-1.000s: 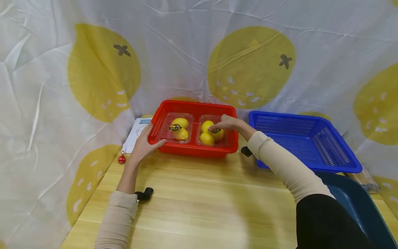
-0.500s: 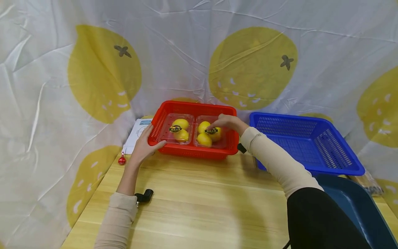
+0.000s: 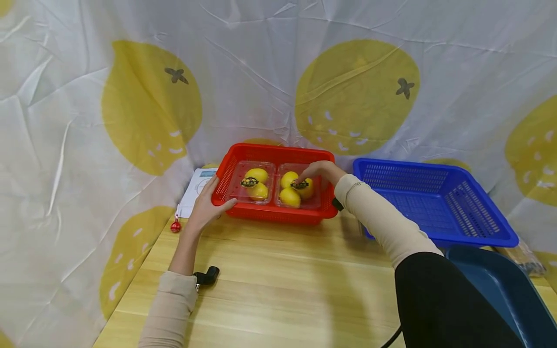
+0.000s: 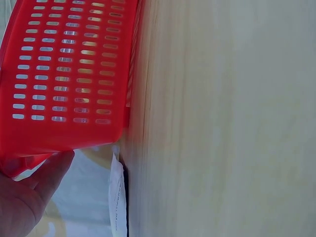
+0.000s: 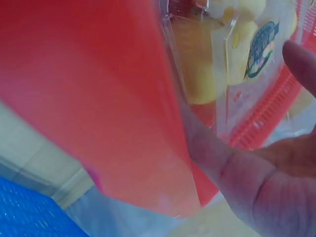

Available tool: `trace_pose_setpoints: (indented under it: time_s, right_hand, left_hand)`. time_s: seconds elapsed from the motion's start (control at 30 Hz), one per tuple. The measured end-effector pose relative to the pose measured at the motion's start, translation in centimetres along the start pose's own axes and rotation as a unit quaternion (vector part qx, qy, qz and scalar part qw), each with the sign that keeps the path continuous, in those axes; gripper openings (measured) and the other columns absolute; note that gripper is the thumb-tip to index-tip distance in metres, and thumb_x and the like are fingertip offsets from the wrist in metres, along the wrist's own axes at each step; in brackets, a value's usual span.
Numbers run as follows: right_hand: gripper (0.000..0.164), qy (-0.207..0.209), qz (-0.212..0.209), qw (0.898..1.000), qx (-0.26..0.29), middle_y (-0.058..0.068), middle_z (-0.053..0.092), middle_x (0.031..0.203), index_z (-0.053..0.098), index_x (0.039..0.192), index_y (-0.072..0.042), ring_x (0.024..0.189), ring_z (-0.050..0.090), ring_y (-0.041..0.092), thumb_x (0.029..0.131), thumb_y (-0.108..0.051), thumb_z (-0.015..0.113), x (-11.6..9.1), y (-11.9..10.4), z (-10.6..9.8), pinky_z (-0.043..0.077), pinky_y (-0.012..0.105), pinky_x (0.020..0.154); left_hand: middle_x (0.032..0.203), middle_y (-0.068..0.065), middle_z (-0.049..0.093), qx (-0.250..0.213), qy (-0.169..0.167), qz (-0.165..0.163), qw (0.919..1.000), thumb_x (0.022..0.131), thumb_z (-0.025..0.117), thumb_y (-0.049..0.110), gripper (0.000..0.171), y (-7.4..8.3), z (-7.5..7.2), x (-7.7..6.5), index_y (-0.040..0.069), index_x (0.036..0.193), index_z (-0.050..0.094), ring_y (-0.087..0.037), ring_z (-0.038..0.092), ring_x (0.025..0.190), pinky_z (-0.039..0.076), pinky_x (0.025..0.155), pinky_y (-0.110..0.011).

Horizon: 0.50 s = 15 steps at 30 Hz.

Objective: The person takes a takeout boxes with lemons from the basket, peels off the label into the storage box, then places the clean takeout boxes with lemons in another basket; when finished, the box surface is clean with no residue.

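Note:
A red plastic basket (image 3: pixel 278 215) holds two clear plastic boxes of lemons side by side, each with a dark label on its lid. My left hand (image 3: pixel 205 205) holds the basket at its front left corner, thumb over the front rim. The left wrist view shows that hand (image 4: pixel 32 197) at the rim, beside the slotted wall. Over the right-hand lemon box (image 3: pixel 285 204) is my right hand (image 3: pixel 319 171), a fingertip on the lid. In the right wrist view its thumb (image 5: pixel 202 143) lies between that box and the basket's wall. The left-hand lemon box (image 3: pixel 237 193) sits close beside it.
A blue basket (image 3: pixel 435 203) stands right of the red one. A dark teal tray (image 3: pixel 491 270) is at the front right. Left of the red basket lie a white booklet (image 3: pixel 190 195) and a small red bell (image 3: pixel 175 226). A lemon-print curtain (image 3: pixel 252 72) hangs behind.
My right hand has shifted the right-hand lemon box a little left within the basket, closer to the other box. The left hand stays at the corner. The head view has shifted slightly.

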State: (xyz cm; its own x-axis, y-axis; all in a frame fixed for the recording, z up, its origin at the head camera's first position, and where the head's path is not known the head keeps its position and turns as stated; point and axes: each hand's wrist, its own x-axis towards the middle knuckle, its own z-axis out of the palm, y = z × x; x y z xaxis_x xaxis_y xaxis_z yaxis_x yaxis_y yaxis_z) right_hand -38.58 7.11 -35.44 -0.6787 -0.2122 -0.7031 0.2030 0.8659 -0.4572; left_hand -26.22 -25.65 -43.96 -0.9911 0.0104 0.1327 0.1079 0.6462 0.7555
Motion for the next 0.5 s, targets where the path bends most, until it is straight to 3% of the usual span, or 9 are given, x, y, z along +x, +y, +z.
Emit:
trace_pose_setpoints:
  time_s: [0.17, 0.3, 0.5]
  right_hand:
    - [0.078, -0.027, 0.034, 0.997, 0.066, 0.016, 0.025, 0.158, 0.022, 0.152, -0.007, 0.139, 0.039, 0.04, 0.092, -0.034, 0.065, 0.5, 0.7, -0.5, 0.041, 0.051, 0.11]
    - [0.076, -0.033, 0.038, 0.996, 0.071, 0.017, 0.029, 0.155, 0.023, 0.15, -0.004, 0.13, 0.05, 0.04, 0.092, -0.03, 0.065, 0.8, 1.2, -0.7, 0.048, 0.046, 0.104]
    - [0.079, -0.038, 0.023, 0.993, 0.106, 0.012, 0.023, 0.158, 0.021, 0.152, -0.005, 0.134, 0.046, 0.033, 0.092, -0.029, 0.066, 0.7, 1.4, -0.7, 0.048, 0.042, 0.106]
  left_hand:
    - [0.164, -0.005, 0.018, -0.003, 0.003, 0.007, 1.0, 0.082, 0.069, 0.053, 0.097, 0.0, 0.2, 0.3, 0.016, 0.157, 0.02, -0.036, 0.027, 0.145, 0.044, 0.104, -0.059]
    - [0.164, -0.005, 0.018, -0.003, 0.002, 0.006, 1.0, 0.081, 0.07, 0.054, 0.098, 0.1, 0.4, 0.3, 0.016, 0.157, 0.02, -0.036, 0.027, 0.145, 0.044, 0.104, -0.059]
    - [0.164, -0.006, 0.018, 0.001, 0.0, 0.008, 1.0, 0.082, 0.069, 0.053, 0.098, 0.3, 0.5, 0.6, 0.014, 0.157, 0.019, -0.036, 0.026, 0.146, 0.042, 0.106, -0.06]
